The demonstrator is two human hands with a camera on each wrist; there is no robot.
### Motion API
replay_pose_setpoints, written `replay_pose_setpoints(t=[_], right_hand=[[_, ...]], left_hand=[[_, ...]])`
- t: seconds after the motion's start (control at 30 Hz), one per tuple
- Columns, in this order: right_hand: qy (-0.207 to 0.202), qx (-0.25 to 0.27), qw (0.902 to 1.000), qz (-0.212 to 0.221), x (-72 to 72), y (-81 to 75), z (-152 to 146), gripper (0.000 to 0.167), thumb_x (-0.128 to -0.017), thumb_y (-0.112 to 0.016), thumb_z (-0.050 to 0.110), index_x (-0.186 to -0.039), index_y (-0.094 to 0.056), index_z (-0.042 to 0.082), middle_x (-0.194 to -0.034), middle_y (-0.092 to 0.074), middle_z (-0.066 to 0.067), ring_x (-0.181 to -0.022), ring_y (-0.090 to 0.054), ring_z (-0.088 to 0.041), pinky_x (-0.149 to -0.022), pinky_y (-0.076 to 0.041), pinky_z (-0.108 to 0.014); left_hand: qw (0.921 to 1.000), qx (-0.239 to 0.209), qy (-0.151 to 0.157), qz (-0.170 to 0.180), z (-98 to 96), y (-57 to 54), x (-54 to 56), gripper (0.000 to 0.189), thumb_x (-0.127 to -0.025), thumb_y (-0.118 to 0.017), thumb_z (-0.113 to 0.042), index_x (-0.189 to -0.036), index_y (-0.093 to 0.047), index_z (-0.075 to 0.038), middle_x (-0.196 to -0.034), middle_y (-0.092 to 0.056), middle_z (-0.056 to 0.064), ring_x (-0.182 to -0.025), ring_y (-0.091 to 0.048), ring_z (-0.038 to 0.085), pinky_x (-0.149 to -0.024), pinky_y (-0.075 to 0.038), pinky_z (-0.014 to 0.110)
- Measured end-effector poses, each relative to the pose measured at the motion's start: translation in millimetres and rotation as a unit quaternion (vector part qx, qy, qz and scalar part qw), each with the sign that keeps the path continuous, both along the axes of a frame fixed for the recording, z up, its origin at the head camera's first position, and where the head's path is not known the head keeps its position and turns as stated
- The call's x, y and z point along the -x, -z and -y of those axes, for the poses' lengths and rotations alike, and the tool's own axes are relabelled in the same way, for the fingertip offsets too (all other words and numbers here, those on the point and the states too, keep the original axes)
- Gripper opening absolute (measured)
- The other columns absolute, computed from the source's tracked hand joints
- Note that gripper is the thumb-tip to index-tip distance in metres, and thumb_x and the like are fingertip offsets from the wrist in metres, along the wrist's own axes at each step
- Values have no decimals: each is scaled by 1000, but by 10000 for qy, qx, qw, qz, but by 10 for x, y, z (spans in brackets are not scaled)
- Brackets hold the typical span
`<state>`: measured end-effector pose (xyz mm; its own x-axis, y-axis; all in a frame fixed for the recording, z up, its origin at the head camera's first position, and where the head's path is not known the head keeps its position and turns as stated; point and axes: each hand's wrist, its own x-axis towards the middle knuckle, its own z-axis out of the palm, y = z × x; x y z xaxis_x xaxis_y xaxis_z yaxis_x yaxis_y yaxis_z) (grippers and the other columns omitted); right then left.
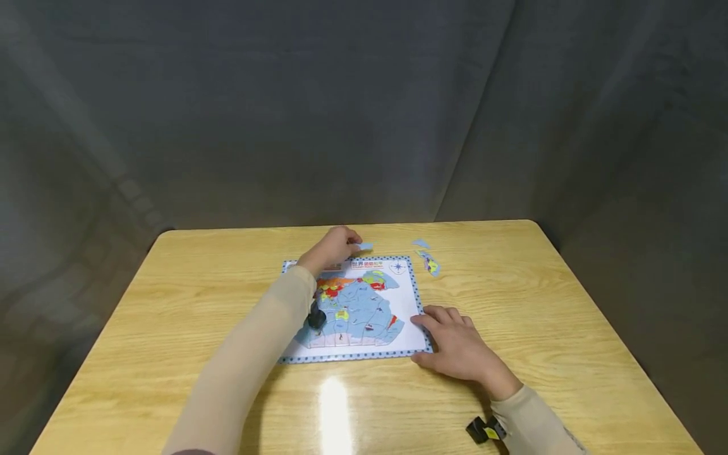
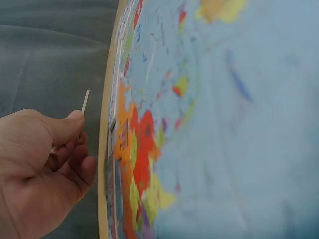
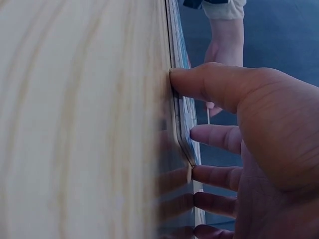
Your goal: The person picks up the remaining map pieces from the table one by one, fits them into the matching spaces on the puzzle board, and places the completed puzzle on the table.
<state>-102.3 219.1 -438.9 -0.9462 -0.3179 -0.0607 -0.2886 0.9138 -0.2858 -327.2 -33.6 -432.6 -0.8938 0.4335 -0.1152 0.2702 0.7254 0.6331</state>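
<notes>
My left hand (image 1: 334, 246) reaches over the far side of a world map puzzle board (image 1: 411, 332) and pinches a light blue puzzle piece (image 1: 366, 246) between thumb and fingers. In the left wrist view this piece shows edge-on as a thin pale strip (image 2: 85, 101), lifted off the table. Joined map pieces (image 1: 364, 309) fill much of the board, while its right part shows bare white. My right hand (image 1: 459, 349) rests at the board's right edge, fingers spread, thumb and fingertips touching the rim and the table. The left forearm hides the board's left part.
Two loose puzzle pieces lie beyond the board's far right corner: a small blue one (image 1: 421, 242) and a larger coloured one (image 1: 429, 263). The wooden table (image 1: 512, 284) ends at a dark grey curtain (image 1: 341, 126). Small black devices are strapped to both wrists.
</notes>
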Motion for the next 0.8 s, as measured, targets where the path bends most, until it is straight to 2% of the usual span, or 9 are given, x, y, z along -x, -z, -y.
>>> replay_pose_setpoints(t=[0.23, 0.4, 0.6, 0.8], right_hand=[[9, 33, 10000, 2, 17, 9, -35, 66, -80, -74, 49, -137, -57, 20, -145, -44, -10, -130, -38, -32, -97, -34, -55], [-10, 48, 10000, 18, 28, 2, -59, 66, -81, -74, 50, -137, -56, 20, -145, -44, -10, -132, -36, -33, -97, -33, -57], [26, 52, 10000, 61, 28, 10, -64, 67, -80, -74, 50, -138, -56, 20, -146, -43, -10, -132, -35, -33, -98, -32, -57], [38, 48, 10000, 31, 24, -3, -64, 66, -81, -75, 49, -137, -56, 20, -145, -44, -10, -132, -36, -33, -98, -33, -57]], left_hand=[[9980, 2, 530, -338, 90, -55, -168, 23, -98, -62, -15, -119, -68, -6, -109, -61, 5, -96, -58, 20, -85, -49, 36], [9958, 189, 731, -512, 111, -60, -266, 23, -97, -63, -14, -118, -69, -6, -107, -62, 4, -97, -58, 19, -88, -49, 36], [9948, 284, 882, -419, 120, -36, -340, 23, -97, -63, -14, -117, -69, -5, -109, -61, 6, -101, -59, 21, -91, -47, 37], [9953, 392, 847, -247, 121, -16, -384, 23, -98, -63, -15, -118, -68, -6, -108, -60, 4, -99, -58, 19, -90, -48, 36]])
